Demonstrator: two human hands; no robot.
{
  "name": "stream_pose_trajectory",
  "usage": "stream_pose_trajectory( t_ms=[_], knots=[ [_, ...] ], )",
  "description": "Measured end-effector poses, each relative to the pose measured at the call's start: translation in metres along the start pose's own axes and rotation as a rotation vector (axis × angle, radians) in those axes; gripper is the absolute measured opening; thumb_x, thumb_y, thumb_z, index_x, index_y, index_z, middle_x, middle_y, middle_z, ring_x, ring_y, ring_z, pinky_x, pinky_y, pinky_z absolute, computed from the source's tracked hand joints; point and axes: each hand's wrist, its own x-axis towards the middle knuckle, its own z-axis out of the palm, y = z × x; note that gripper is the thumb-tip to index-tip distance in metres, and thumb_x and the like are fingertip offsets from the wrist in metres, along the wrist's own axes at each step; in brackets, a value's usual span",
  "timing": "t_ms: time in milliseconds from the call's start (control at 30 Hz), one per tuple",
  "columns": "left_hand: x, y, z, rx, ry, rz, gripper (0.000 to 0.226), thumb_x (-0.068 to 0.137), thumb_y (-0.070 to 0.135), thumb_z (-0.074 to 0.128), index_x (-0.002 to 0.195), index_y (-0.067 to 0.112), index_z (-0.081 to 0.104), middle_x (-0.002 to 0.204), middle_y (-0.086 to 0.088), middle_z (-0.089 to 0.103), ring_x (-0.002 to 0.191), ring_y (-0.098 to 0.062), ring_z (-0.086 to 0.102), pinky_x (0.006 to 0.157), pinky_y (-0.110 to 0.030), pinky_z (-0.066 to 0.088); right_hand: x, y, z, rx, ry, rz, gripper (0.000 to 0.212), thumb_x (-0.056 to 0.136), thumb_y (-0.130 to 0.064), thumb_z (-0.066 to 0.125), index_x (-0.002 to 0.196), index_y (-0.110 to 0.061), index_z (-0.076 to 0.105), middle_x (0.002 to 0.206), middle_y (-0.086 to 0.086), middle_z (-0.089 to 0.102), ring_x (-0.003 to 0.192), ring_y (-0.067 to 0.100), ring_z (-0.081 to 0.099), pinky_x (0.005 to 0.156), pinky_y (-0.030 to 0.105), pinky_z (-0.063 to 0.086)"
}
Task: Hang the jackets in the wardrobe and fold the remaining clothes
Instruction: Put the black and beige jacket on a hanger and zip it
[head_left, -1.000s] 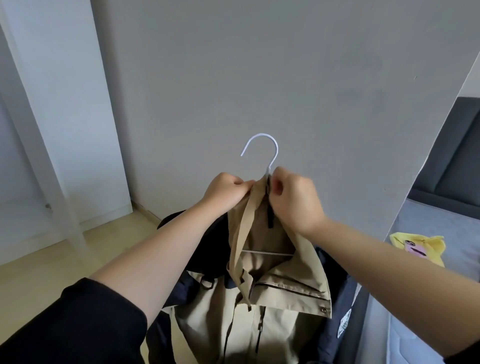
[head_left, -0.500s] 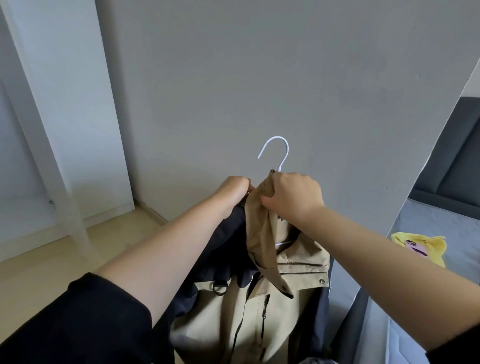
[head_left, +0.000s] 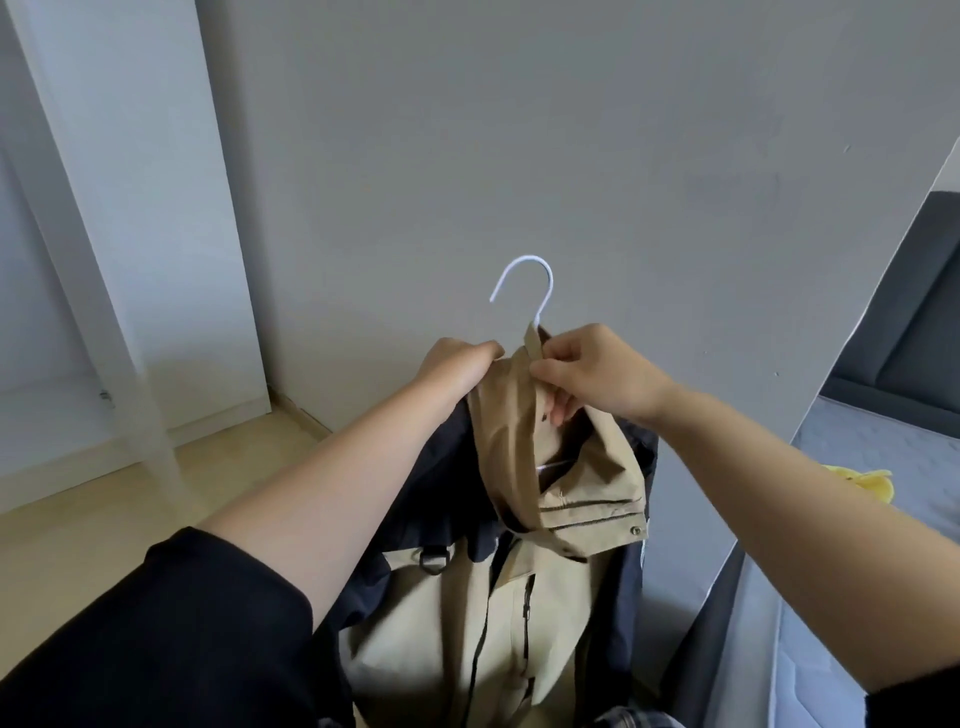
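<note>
With the left hand (head_left: 457, 364) gripping the beige-and-navy jacket (head_left: 498, 587) at its shoulder and the right hand (head_left: 597, 374) pinching its collar, the half-seated white hanger (head_left: 524, 291) could slip out.

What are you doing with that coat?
A person is putting a tan and dark navy jacket onto a white hanger. The left hand grips the collar on one side, and the right hand pinches the tan collar flap just below the hook. The hook sticks up free in front of a grey panel and is not on any rail yet. Something yellow lies on the grey bed to the right.
</note>
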Motion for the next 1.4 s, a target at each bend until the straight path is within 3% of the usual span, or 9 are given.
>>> stream_pose_trajectory(
  t_ms=[133, 200, 333, 400, 533, 667, 1000, 1167, 1400],
  knots=[
    [0.005, 0.003, -0.014, 0.024, 0.012, 0.116, 0.029, 0.067, 0.046, 0.070, 0.072, 0.019, 0.063, 0.067, -0.002, 0.061, 0.064, -0.018, 0.060, 0.061, -0.027, 0.041, 0.011, 0.031, -0.006, -0.458, 0.427, -0.172, 0.017, 0.092, -0.013, 0.050, 0.079, -0.004, 0.057, 0.073, 0.006, 0.060, 0.070, 0.023, 0.054, 0.064, 0.036, 0.045],
    [0.005, 0.005, -0.022, 0.021, -0.027, 0.146, 0.043, 0.056, 0.059, 0.070, 0.074, 0.021, 0.061, 0.069, -0.003, 0.056, 0.064, -0.016, 0.054, 0.063, -0.028, 0.039, 0.014, 0.043, -0.010, -0.496, 0.301, -0.199, 0.015, 0.090, -0.007, 0.050, 0.102, -0.007, 0.060, 0.096, 0.003, 0.059, 0.092, 0.019, 0.051, 0.079, 0.031, 0.043],
    [0.007, 0.003, -0.034, 0.154, -0.201, 0.220, 0.049, 0.063, 0.061, 0.070, 0.074, 0.014, 0.064, 0.070, 0.000, 0.055, 0.067, -0.012, 0.051, 0.064, -0.026, 0.037, 0.026, 0.053, -0.017, -0.506, 0.001, 0.055, 0.028, 0.083, -0.001, 0.046, 0.061, -0.015, 0.036, 0.062, 0.000, 0.041, 0.069, 0.022, 0.040, 0.053, 0.028, 0.026],
    [0.009, 0.005, -0.037, 0.247, -0.199, 0.325, 0.028, 0.074, 0.043, 0.073, 0.071, 0.016, 0.068, 0.067, 0.010, 0.065, 0.066, -0.007, 0.058, 0.060, -0.018, 0.042, 0.028, 0.052, -0.010, -0.514, 0.217, -0.005, 0.032, 0.080, 0.002, 0.047, 0.057, -0.015, 0.033, 0.056, 0.000, 0.039, 0.064, 0.024, 0.038, 0.050, 0.031, 0.022],
    [0.016, 0.013, -0.032, 0.456, 0.229, 0.756, 0.015, 0.070, 0.033, 0.069, 0.079, 0.023, 0.062, 0.065, 0.010, 0.059, 0.065, -0.015, 0.055, 0.055, -0.026, 0.037, 0.029, 0.047, -0.005, -0.486, 0.811, -0.285, 0.013, 0.077, -0.001, 0.048, 0.075, -0.010, 0.057, 0.069, 0.008, 0.060, 0.060, 0.025, 0.047, 0.056, 0.029, 0.030],
    [0.022, 0.008, -0.022, 0.988, 0.001, 0.595, 0.025, 0.076, 0.039, 0.070, 0.094, 0.022, 0.063, 0.091, 0.000, 0.064, 0.092, -0.029, 0.060, 0.065, -0.029, 0.037, 0.046, 0.052, -0.012, -0.701, 0.401, 0.031, 0.007, 0.085, -0.010, 0.050, 0.086, -0.011, 0.056, 0.091, 0.016, 0.065, 0.083, 0.037, 0.058, 0.061, 0.031, 0.035],
    [0.002, 0.112, 0.010, 1.012, 0.328, 0.974, 0.021, 0.088, 0.020, 0.056, 0.082, 0.017, 0.037, 0.083, -0.009, 0.063, 0.070, -0.031, 0.054, 0.057, -0.030, 0.028, 0.016, 0.003, -0.101, -0.852, 0.748, -0.028, 0.002, 0.088, -0.009, 0.044, 0.088, -0.011, 0.043, 0.087, 0.016, 0.062, 0.070, 0.031, 0.047, 0.059, 0.034, 0.032],
    [-0.048, 0.203, 0.023, 1.033, 0.395, 1.178, 0.015, 0.090, 0.020, 0.055, 0.088, 0.016, 0.040, 0.085, -0.010, 0.064, 0.077, -0.035, 0.061, 0.058, -0.033, 0.033, -0.035, -0.050, -0.170, -0.922, 0.944, -0.085, 0.006, 0.087, -0.008, 0.044, 0.091, -0.007, 0.048, 0.081, 0.016, 0.059, 0.069, 0.032, 0.046, 0.060, 0.036, 0.031],
    [-0.157, 0.291, 0.054, 0.915, 0.525, 1.456, 0.011, 0.091, 0.016, 0.055, 0.092, 0.009, 0.047, 0.070, -0.006, 0.050, 0.058, -0.028, 0.045, 0.053, -0.033, 0.030, -0.148, -0.117, -0.250, -1.050, 1.209, -0.101, 0.011, 0.081, 0.001, 0.041, 0.080, -0.010, 0.038, 0.071, 0.009, 0.042, 0.068, 0.029, 0.038, 0.060, 0.035, 0.021]
  ],
)
